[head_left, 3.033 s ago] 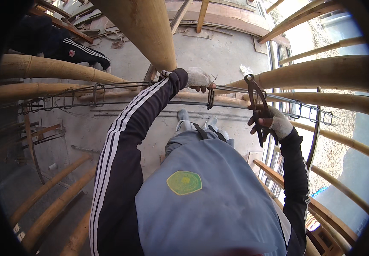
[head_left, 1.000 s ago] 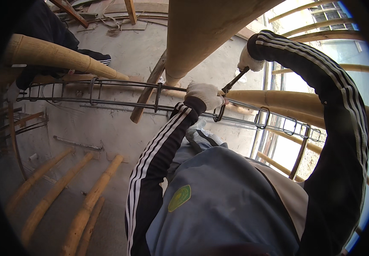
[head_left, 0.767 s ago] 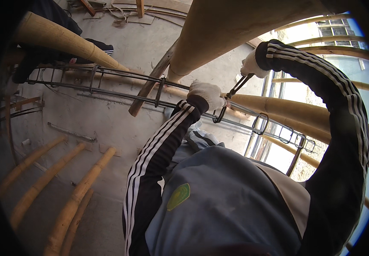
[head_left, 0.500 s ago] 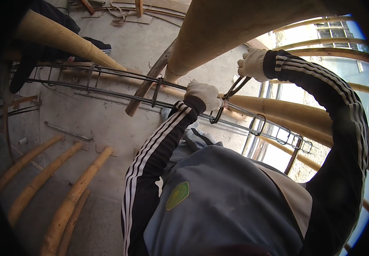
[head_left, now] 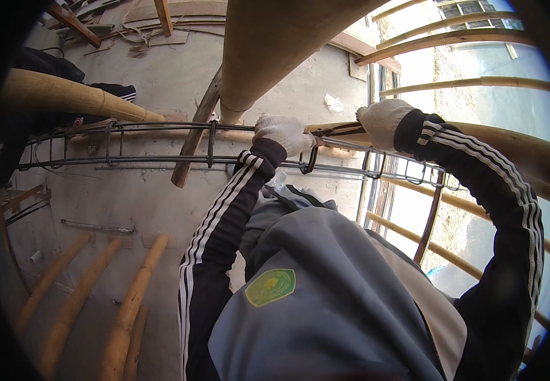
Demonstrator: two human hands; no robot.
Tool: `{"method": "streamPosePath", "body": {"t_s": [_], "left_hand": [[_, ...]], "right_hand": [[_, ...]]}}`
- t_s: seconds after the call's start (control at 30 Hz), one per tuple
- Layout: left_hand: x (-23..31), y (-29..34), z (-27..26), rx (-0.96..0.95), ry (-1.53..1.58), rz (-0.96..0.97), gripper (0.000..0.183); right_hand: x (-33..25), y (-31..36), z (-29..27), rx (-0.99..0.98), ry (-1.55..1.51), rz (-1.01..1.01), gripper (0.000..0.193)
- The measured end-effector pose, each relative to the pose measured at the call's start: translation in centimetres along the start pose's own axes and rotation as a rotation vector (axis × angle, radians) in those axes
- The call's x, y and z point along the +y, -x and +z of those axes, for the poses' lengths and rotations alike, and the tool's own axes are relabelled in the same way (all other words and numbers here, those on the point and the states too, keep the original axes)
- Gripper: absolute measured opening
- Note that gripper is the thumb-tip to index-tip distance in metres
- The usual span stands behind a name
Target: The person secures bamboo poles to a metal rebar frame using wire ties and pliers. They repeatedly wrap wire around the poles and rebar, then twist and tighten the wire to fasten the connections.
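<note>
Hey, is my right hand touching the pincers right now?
Touching. The head view shows the gloved right hand closed over the handle end of the dark pincers, with no gap between them.

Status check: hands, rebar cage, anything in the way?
Left hand at rebar cage, fingertips hidden. Right hand gripping pincers, jaws close to left hand. Cage runs crosswise. Thick bamboo pole close beyond left hand.

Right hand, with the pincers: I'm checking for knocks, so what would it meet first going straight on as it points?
Probably the left hand at the steel cage, just beyond the pincers, though depth there is unclear.
</note>
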State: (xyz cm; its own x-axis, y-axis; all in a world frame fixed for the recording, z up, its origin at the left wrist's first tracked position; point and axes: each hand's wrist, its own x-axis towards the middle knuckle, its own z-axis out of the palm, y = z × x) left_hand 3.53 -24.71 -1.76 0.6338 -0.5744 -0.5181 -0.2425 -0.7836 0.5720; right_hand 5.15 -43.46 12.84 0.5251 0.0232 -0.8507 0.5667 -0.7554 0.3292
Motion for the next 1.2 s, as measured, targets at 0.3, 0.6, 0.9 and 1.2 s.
{"method": "streamPosePath", "body": {"t_s": [0.3,0.6,0.9,1.2], "left_hand": [[0.3,0.3,-0.5,-0.028,0.002,0.018,0.073],[0.5,1.1,1.6,0.497,-0.010,0.060,0.072],[10.7,-4.6,6.3,0.826,0.232,0.262,0.047],[8.7,-4.9,1.8,0.552,0.739,0.111,0.040]], "right_hand": [[-1.7,2.2,4.9,0.271,-0.176,0.090,0.023],[-0.8,1.2,2.9,0.088,-0.159,0.084,0.030],[3.9,-4.6,-2.1,-0.527,-0.578,0.111,0.021],[2.3,-0.1,-0.6,0.694,0.398,-0.108,0.049]]}}
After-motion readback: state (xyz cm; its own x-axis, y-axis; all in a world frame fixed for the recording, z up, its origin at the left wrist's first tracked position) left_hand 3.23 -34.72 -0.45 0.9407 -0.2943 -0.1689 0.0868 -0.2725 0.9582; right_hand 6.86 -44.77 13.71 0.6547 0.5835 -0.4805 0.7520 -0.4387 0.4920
